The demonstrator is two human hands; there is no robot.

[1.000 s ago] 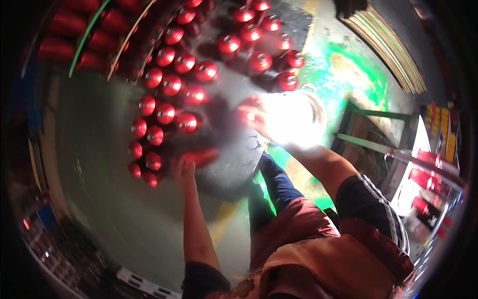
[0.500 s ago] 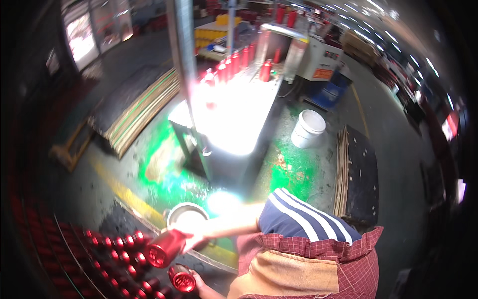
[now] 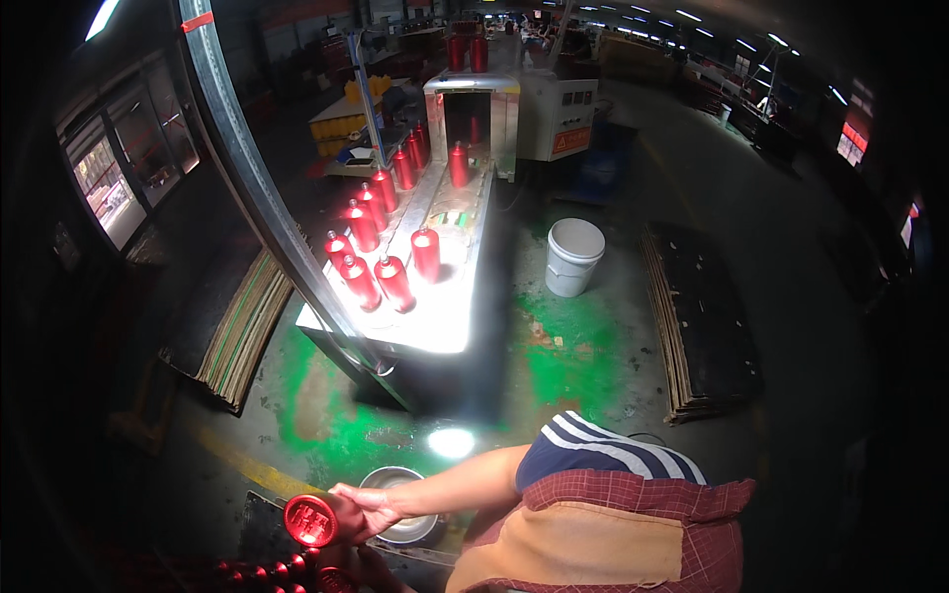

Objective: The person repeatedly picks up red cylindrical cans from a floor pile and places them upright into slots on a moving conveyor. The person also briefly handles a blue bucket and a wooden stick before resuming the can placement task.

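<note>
Red bottle (image 3: pixel 311 521) at lower left of frame, base toward me, long axis foreshortened; my right hand (image 3: pixel 368 511) closes its grip round the body's right side. The dim left hand (image 3: pixel 375 569) below, I can't read.

Red bottles (image 3: pixel 393 285) on the white bench (image 3: pixel 425 331): about ten are counted (the farthest overlap, so the figure is approximate). One further bottle is found on the strip before the box-shaped machine (image 3: pixel 473 87), one is seen within its opening, and two are placed on top. One is held in the right hand (image 3: pixel 371 509); those massed in the lower left corner cannot be counted in the dark. Stacks of boards (image 3: pixel 697 316): two. Posts (image 3: pixel 244 188): two, one thick and one thin. White bucket (image 3: pixel 571 262): one. Metal basin (image 3: pixel 410 532): one. Bench, box-shaped machine and control cabinet (image 3: pixel 559 117): one of each is listed.
</note>
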